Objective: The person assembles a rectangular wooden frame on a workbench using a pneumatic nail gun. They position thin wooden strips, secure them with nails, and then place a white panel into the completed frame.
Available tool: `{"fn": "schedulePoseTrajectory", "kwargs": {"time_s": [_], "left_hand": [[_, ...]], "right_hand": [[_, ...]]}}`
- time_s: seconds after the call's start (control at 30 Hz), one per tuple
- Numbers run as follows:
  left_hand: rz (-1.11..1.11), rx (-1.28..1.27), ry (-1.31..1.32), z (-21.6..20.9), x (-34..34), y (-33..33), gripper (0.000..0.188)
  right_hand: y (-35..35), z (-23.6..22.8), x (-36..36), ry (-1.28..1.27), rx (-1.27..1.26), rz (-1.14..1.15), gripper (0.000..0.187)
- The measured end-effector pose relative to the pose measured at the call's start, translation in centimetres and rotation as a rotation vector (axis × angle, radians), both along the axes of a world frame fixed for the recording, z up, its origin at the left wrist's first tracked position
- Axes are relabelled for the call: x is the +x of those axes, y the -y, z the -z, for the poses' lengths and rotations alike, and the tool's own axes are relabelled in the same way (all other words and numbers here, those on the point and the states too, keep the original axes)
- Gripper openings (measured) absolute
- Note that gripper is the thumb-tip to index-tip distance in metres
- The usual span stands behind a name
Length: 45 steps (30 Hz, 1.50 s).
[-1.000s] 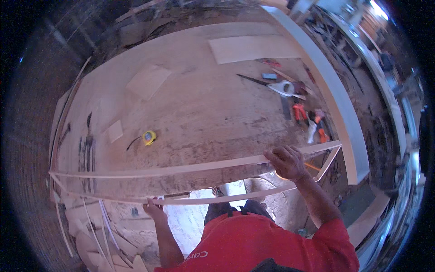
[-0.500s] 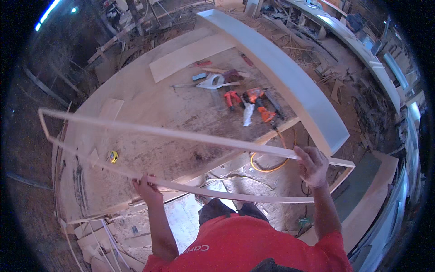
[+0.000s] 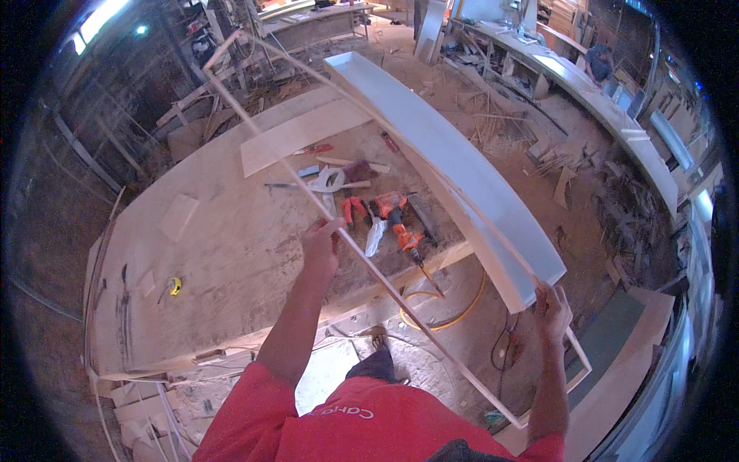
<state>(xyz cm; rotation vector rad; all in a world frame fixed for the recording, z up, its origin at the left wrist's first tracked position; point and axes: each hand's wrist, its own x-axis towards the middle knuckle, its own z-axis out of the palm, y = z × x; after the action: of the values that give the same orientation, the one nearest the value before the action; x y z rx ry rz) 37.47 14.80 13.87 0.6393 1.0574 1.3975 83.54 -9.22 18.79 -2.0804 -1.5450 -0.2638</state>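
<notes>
A long, narrow rectangular frame of thin wooden strips (image 3: 400,300) is held up above the worktable in both my hands. My left hand (image 3: 320,245) is closed on its near long strip, level with the tools on the table. My right hand (image 3: 552,309) grips the far long strip close to the frame's right end. The frame slants from the upper left to the lower right. Behind it, a long, shallow white box-like piece (image 3: 469,169) rests along the table's right side, partly crossed by the frame's far strip.
The wooden worktable (image 3: 231,239) bears an orange power tool (image 3: 402,231) with a yellow hose (image 3: 454,317), a white tape roll (image 3: 332,180), a loose board (image 3: 296,138) and a yellow tape measure (image 3: 175,286). Scraps litter the floor. Another person (image 3: 599,63) is at the far right bench.
The frame has swung from nearly level across my view to a steep slant, its far end rising. My left hand has moved forward and right; my right hand has dropped slightly nearer.
</notes>
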Motion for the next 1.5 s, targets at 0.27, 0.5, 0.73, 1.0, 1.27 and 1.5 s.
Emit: {"fn": "schedulePoseTrajectory", "kwargs": {"time_s": [0.27,0.5,0.73,1.0,1.27,1.5], "left_hand": [[0.225,0.006,0.134,4.2,10.6,-8.9,0.016],[0.156,-0.072,-0.002,8.8,17.2,-16.8,0.02],[0.129,-0.131,-0.07,7.1,23.3,-21.3,0.028],[0.094,-0.198,-0.17,8.1,25.0,-27.5,0.023],[0.013,-0.15,-0.305,9.5,25.8,-31.1,0.017],[0.053,-0.156,-0.346,10.2,26.2,-32.5,0.021]], "right_hand": [[-6.7,3.3,4.2,-0.094,-0.067,0.108,0.018],[-15.9,6.7,8.3,-0.157,-0.054,0.033,0.022],[-25.6,9.1,14.2,-0.199,-0.148,0.035,0.023],[-33.0,8.1,15.0,-0.296,-0.339,0.071,0.018],[-35.5,10.4,16.7,-0.302,-0.336,0.03,0.028],[-35.7,11.0,16.6,-0.358,-0.302,0.05,0.025]]}}
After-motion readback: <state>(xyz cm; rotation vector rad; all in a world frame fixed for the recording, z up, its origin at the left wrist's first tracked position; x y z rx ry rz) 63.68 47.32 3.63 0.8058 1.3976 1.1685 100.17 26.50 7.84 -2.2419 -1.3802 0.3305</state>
